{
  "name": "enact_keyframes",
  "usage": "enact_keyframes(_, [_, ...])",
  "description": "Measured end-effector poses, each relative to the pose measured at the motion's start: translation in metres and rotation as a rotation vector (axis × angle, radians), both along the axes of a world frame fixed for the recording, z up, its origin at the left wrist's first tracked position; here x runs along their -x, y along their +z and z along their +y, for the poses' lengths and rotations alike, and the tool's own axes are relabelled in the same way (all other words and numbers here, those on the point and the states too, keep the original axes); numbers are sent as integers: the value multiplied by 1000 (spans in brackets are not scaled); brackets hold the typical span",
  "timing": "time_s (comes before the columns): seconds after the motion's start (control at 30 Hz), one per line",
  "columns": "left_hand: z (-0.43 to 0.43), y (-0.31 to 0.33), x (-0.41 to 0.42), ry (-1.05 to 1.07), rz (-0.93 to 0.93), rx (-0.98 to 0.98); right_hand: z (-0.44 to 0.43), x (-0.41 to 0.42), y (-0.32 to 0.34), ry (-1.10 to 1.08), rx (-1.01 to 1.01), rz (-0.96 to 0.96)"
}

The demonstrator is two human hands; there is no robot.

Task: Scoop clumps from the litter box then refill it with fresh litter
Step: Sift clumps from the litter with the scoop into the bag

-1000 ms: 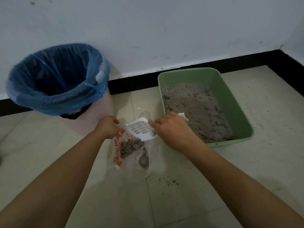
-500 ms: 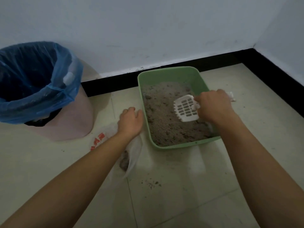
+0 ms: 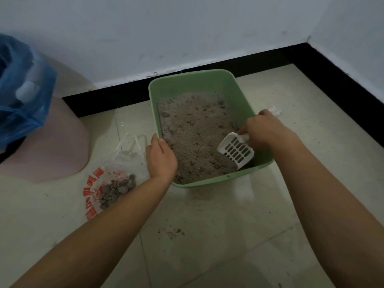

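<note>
A green litter box [image 3: 209,80] sits on the tiled floor by the wall, filled with grey litter [image 3: 195,132]. My right hand [image 3: 264,129] grips the handle of a white slotted scoop [image 3: 235,150], whose blade digs into the litter at the box's near right corner. My left hand [image 3: 160,156] grips the box's left rim, thumb on the inside. Left of the box lies a clear plastic bag [image 3: 116,173] with red print, holding several dark clumps [image 3: 116,190].
A pink bin [image 3: 52,146] with a blue liner [image 3: 18,96] stands at the far left. Black skirting runs along both walls, which meet in a corner at the back right. Spilled grains [image 3: 172,231] dot the floor in front of the box.
My right hand carried the scoop from the bag into the box and down into the near right corner. My left hand let go of the bag and took the box's rim.
</note>
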State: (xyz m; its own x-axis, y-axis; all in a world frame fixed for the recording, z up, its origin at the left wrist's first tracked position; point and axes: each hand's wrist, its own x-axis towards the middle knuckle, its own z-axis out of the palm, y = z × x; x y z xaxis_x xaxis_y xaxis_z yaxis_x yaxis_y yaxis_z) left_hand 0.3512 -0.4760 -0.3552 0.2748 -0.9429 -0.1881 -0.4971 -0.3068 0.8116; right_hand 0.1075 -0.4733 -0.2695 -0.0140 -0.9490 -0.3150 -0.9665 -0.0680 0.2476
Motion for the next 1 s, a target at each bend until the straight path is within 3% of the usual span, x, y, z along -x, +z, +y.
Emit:
enact_keyframes(0.37, [1, 0, 0, 44, 93, -18, 8, -19, -56, -144, -237, -575])
enact_keyframes(0.6, [2, 3, -1, 55, 132, -35, 17, -8, -67, -259, -190, -816])
enact_keyframes(0.7, [3, 3, -1, 59, 154, -34, 18, -4, -62, -386, -135, -1015])
enact_keyframes(0.87, [2, 3, 0, 78, 192, -23, 13, -36, -72, -223, -173, -990])
enact_keyframes(1.0, [3, 4, -1, 88, 203, -44, 12, -29, -72, -316, -139, -1109])
